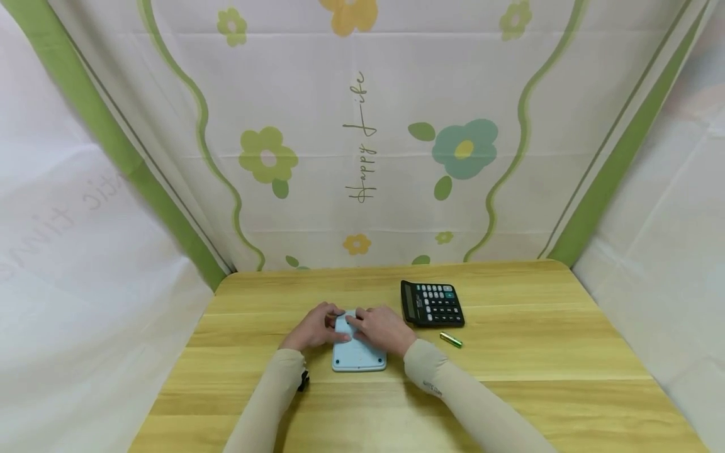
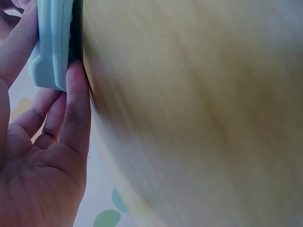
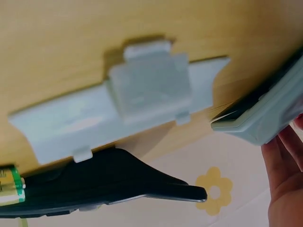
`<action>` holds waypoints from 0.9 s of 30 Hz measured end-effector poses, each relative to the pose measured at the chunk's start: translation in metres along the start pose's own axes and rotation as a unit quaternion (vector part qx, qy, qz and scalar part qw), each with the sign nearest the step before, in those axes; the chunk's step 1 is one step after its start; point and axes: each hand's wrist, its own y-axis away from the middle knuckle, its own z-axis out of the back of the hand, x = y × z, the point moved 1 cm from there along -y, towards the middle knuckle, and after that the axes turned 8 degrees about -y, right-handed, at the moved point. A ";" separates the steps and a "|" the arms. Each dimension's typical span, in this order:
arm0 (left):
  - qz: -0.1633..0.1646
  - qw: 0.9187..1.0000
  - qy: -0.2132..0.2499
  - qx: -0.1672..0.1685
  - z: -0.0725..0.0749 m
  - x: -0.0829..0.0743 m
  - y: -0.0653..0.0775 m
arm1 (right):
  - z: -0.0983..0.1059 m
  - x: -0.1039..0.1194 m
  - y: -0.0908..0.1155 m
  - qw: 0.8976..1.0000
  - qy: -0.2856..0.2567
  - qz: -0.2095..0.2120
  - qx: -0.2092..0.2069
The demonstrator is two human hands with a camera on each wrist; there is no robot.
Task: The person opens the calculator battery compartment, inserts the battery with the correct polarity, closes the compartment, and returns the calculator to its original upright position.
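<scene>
A light blue calculator (image 1: 359, 353) lies face down on the table, its back with small dark feet turned up. My left hand (image 1: 314, 328) grips its far left edge, thumb on the back; in the left wrist view, a finger reaches under the rim. My right hand (image 1: 382, 327) holds the far right part, one digit across the back; its palm hides what lies beneath. The right wrist view shows a light blue plastic piece with tabs (image 3: 71, 127), like a battery cover, beside the calculator; in the head view it is hidden.
A black calculator (image 1: 433, 304) lies face up to the right of my hands. Just in front of it is a green and gold battery (image 1: 451, 340). The wooden table (image 1: 255, 296) ends at a flowered cloth (image 1: 306, 207), with more cloth on both sides.
</scene>
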 end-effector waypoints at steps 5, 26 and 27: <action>-0.003 1.000 0.000 0.001 -0.001 0.001 0.000 | 0.000 0.002 0.002 1.000 -0.019 -0.017 0.004; -0.009 1.000 0.012 0.004 0.001 0.002 0.002 | 0.001 0.003 0.005 0.993 -0.098 -0.056 0.028; -0.008 1.000 0.013 0.003 0.001 0.002 0.002 | 0.001 0.002 0.005 0.993 -0.104 -0.057 0.027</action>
